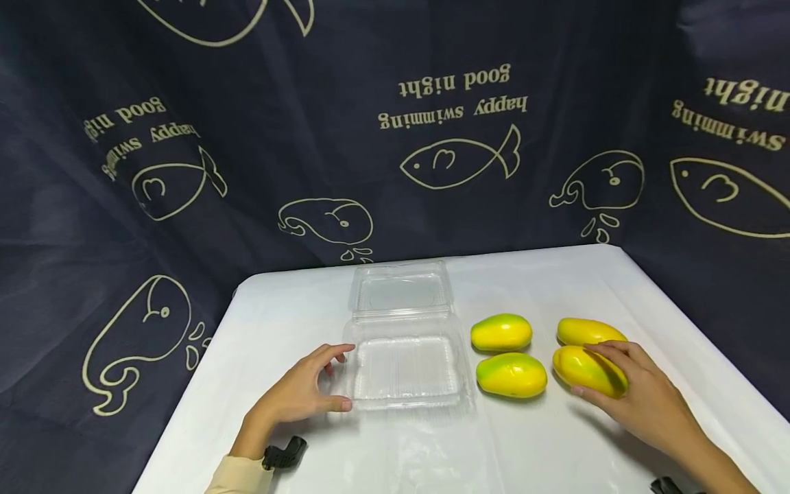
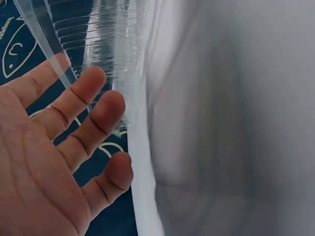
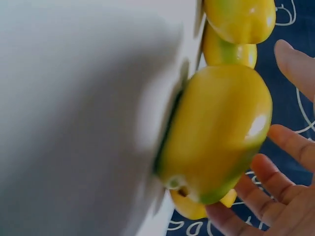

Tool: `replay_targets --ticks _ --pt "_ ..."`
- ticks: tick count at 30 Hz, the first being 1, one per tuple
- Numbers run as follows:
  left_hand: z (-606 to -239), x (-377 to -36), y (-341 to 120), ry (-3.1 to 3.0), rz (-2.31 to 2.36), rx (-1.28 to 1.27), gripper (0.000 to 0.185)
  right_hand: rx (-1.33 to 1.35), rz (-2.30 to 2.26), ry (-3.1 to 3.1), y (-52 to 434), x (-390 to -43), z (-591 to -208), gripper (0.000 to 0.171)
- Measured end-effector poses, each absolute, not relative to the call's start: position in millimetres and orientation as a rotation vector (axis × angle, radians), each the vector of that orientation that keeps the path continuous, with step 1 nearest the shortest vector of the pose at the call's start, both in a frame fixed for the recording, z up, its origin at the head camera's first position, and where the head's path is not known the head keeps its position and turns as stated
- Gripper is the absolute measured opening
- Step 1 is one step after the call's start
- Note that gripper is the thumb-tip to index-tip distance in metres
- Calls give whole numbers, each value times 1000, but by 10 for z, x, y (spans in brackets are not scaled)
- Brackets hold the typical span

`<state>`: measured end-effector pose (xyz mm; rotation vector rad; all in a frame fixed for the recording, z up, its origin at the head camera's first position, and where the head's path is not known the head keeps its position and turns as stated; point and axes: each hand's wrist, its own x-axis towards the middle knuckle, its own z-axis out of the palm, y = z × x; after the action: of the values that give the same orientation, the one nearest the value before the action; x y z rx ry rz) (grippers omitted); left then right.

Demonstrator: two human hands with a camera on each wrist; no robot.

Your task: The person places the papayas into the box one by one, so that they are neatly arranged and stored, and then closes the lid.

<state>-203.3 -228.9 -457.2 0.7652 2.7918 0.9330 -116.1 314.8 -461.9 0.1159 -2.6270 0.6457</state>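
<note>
I find the clear container [image 1: 407, 370] lying open on the white table [image 1: 537, 446], its lid [image 1: 404, 288] folded back on the side away from me. My left hand [image 1: 296, 391] is at the container's left edge, thumb and fingers well apart and gripping nothing; whether the fingertips make contact with the plastic I cannot tell. Four yellow-green fruits lie right of the container. Just beside it are the near inner fruit [image 1: 512, 376] and the far inner fruit [image 1: 501, 333]; further right of it are the near outer fruit [image 1: 589, 370] and the far outer fruit [image 1: 580, 331]. My right hand [image 1: 648, 405], well right of the container, is spread about the near outer fruit, fingers loosely bent at its side, the thumb standing clear in the wrist view; no firm hold noted. Beyond the container hangs a dark cloth [image 1: 247, 103] printed with fish and whales.
</note>
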Motion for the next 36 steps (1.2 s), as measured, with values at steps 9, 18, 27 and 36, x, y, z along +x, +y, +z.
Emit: replay_targets --ticks 9,18,27,36 --pt "-4617 -2054 -2315 2745 1034 824 95 121 769 -2550 3284 -1191 -4705 72" --pt "-4661 -2102 -2322 2674 1116 864 91 0 919 -2639 3365 -1190 -4717 69" --pt "-4649 -2114 -2284 2638 1137 857 91 -3 894 -2633 3399 -1177 -4782 68" --pt "-4661 -2091 -2341 2629 1153 826 93 -3 883 -2664 3342 -1218 -4752 70"
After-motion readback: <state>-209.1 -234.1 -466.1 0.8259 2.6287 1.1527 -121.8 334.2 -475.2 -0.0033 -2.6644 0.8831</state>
